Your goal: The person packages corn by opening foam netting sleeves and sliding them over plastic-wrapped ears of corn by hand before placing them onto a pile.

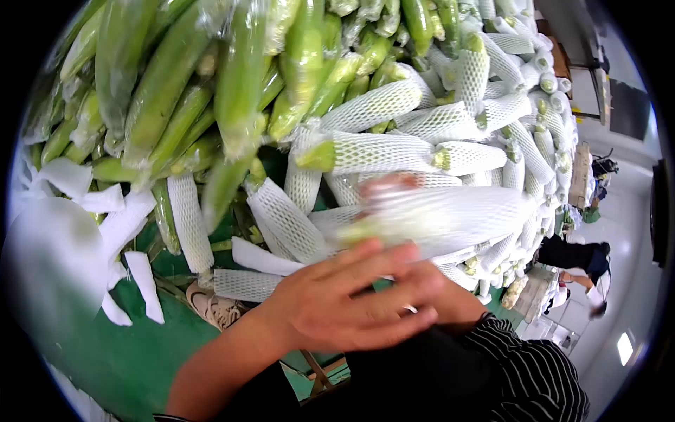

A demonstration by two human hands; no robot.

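Note:
My left hand [351, 302] reaches in from the lower left with its fingers stretched out and slightly spread, holding nothing that I can see. It crosses in front of my right wrist. My right hand [388, 186], partly hidden and smeared by motion, grips a long pale-green vegetable in a white foam net sleeve [457, 218]. This sleeved vegetable is blurred and lies roughly sideways just beyond my left fingertips. Close behind it are other vegetables in foam net sleeves [383, 153]. Their exact kind is not clear.
Long green vegetables in clear plastic wrap [169, 77] are heaped at the upper left. Loose white foam sleeves [144, 285] lie at the left near a blurred pale shape [53, 260]. A shoe [214, 306] stands on the green floor [140, 366]. Another person [576, 257] is at the far right.

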